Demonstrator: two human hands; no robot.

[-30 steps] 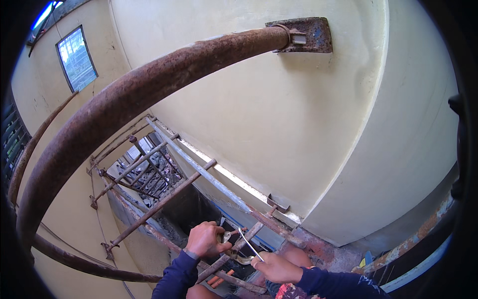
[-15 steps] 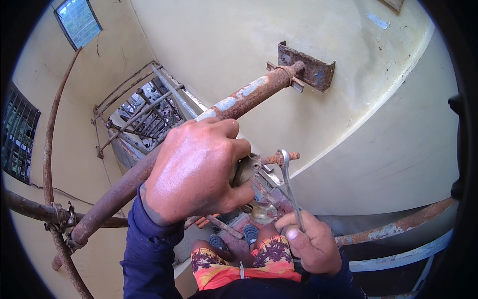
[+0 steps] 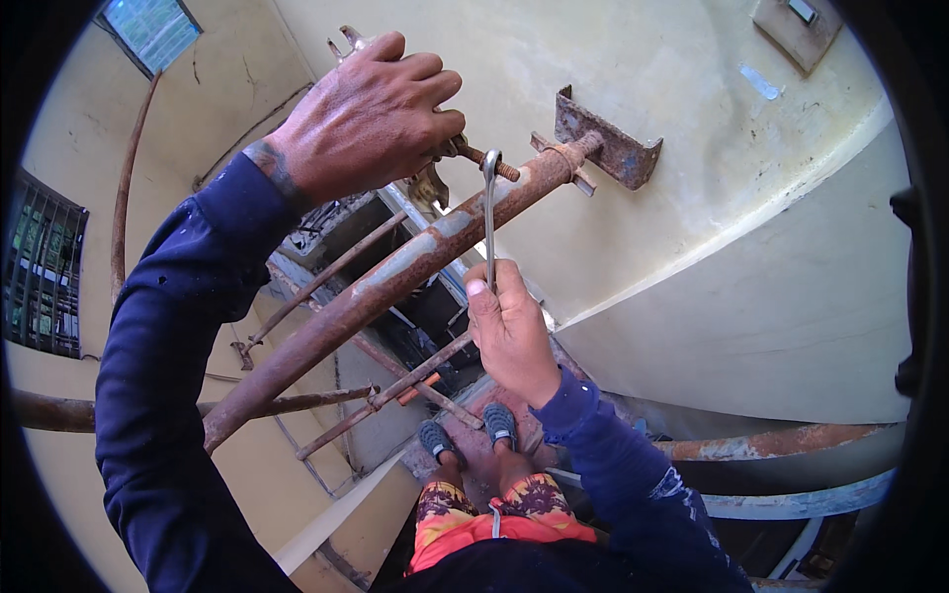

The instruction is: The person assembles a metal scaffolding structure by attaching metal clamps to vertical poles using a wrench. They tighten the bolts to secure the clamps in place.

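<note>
My left hand [image 3: 371, 119], closed, grips a metal scaffold clamp [image 3: 430, 185] above the far side of a rusty steel pipe [image 3: 371, 296]. Parts of the clamp stick out beyond the knuckles and below the palm; the fingers hide the rest. A rusty threaded bolt [image 3: 506, 171] juts from it to the right. In my closed right hand [image 3: 514, 331] is a ring spanner [image 3: 489, 225], held upright by its lower shank. Its upper ring end is at the bolt, overlapping the thread near the tip.
The pipe runs diagonally to a rusty channel-shaped plate [image 3: 625, 153] against the pale wall [image 3: 682, 257]. Thinner scaffold tubes [image 3: 326, 277] cross below it. A rusty curved tube [image 3: 771, 443] lies at lower right. My shoes [image 3: 499, 423] stand on a reddish surface far below.
Both hands have moved up and away from me, carrying clamp and spanner past the pipe. My left hand no longer covers the pipe. The spanner stands more upright, still at the bolt.
</note>
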